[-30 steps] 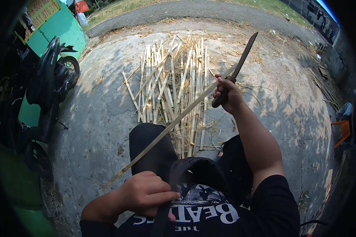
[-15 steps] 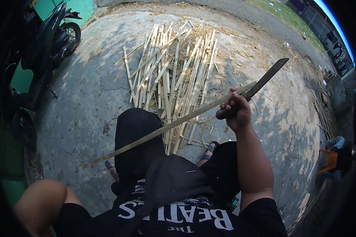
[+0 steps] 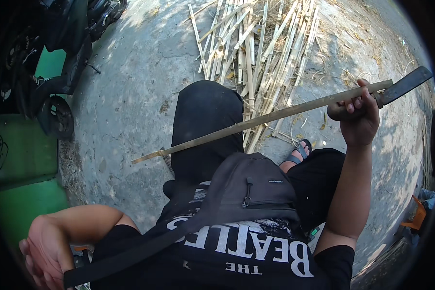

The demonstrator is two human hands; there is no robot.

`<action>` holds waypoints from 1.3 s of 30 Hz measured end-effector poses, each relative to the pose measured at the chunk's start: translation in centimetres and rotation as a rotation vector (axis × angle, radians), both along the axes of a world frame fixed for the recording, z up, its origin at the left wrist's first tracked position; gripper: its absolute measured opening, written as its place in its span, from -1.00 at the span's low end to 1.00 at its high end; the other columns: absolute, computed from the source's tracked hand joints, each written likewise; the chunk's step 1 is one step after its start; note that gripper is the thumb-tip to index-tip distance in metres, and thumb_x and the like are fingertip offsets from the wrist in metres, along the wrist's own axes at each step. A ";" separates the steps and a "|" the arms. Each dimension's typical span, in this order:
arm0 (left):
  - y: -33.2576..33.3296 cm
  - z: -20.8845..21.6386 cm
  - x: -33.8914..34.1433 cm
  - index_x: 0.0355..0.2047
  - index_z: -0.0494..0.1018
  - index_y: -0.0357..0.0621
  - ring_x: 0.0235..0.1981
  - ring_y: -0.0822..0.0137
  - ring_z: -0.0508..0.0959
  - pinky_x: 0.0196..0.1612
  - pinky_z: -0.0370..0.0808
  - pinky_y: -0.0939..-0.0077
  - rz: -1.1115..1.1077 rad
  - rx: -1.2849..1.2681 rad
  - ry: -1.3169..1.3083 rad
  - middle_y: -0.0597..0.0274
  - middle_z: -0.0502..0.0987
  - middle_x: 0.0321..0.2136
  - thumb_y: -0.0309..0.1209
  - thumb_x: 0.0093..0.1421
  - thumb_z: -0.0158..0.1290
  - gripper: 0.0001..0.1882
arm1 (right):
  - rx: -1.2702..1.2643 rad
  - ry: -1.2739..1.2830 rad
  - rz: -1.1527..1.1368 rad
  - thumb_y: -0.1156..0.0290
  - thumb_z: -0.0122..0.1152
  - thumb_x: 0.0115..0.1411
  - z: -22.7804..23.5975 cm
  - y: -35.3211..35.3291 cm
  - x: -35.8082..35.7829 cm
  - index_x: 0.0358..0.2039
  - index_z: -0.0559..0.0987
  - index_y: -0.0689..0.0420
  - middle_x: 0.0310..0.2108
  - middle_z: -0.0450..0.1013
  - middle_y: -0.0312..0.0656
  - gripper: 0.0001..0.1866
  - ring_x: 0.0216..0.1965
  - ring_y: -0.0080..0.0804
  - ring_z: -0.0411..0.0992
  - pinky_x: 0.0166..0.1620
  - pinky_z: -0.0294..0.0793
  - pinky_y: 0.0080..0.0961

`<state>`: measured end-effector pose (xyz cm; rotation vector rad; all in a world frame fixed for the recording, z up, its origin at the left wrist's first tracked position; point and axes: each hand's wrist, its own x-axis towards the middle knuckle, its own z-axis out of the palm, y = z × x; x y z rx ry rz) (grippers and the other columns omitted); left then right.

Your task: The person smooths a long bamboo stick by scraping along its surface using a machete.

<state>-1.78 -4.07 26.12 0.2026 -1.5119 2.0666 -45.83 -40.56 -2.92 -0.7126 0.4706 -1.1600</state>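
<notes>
My right hand [image 3: 360,121], raised at the right, is closed around the wooden grip of a machete [image 3: 408,87], whose dark blade points up and to the right. The same fingers pin one end of a long bamboo strip [image 3: 261,121]. That strip slopes down to the left across my dark-trousered knee [image 3: 203,116], its far tip hanging over the concrete. At the lower left rim is my left hand [image 3: 46,246], bent back at the wrist with fingers loosely apart and nothing visible in it. The dark strap of a chest bag [image 3: 261,193] runs close beside it.
A heap of split bamboo strips [image 3: 275,53] lies on the concrete ground [image 3: 121,96] ahead. At the left a motorcycle [image 3: 58,87] is parked near a green wall [image 3: 24,150]. An orange object [image 3: 413,215] stands at the far right. My sandalled foot [image 3: 299,152] rests beside the heap.
My view has shifted, so the heap sits higher and farther right. My right hand still holds machete and strip. My left hand has come into view at the lower left.
</notes>
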 end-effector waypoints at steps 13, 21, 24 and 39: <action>-9.0 -20.5 -6.1 -0.10 0.45 -0.12 -0.18 0.05 0.52 -0.27 0.52 0.16 -0.082 1.730 0.781 0.01 0.44 -0.07 0.30 0.21 0.09 -0.31 | 0.069 0.136 -0.082 0.29 0.20 0.33 -1.0 -1.7 0.9 0.09 0.40 0.31 -0.50 0.29 -0.37 -0.56 -0.45 -0.47 0.36 -0.15 0.46 -0.33; -4.7 -26.4 -3.9 -0.03 0.50 -0.26 -0.13 -0.01 0.60 -0.04 0.53 0.20 0.598 2.049 1.229 0.02 0.58 -0.20 0.07 0.05 0.37 -0.30 | 0.116 0.233 -0.094 0.29 0.25 0.29 -2.6 -2.6 0.3 0.02 0.46 0.27 -0.48 0.31 -0.36 -0.60 -0.45 -0.47 0.37 -0.23 0.46 -0.42; -3.9 -28.7 -4.8 -0.06 0.50 -0.25 -0.19 0.02 0.61 -0.10 0.55 0.25 0.554 2.108 1.372 -0.01 0.58 -0.24 -0.05 0.13 0.35 -0.43 | 0.138 0.265 -0.086 0.27 0.31 0.26 -2.7 -3.0 1.0 -0.03 0.50 0.24 -0.47 0.32 -0.36 -0.62 -0.45 -0.48 0.36 -0.27 0.44 -0.44; -6.4 -31.4 -5.5 -0.38 0.39 -0.27 -0.44 -0.23 0.50 -0.39 0.38 0.04 0.341 2.027 1.545 -0.17 0.47 -0.53 -0.07 0.50 -0.15 -0.51 | -0.335 1.280 -0.028 0.16 0.41 0.11 -3.7 -2.8 0.2 -0.28 0.58 0.22 -0.54 0.49 -0.12 -0.62 -0.51 -0.27 0.50 -0.37 0.48 -0.30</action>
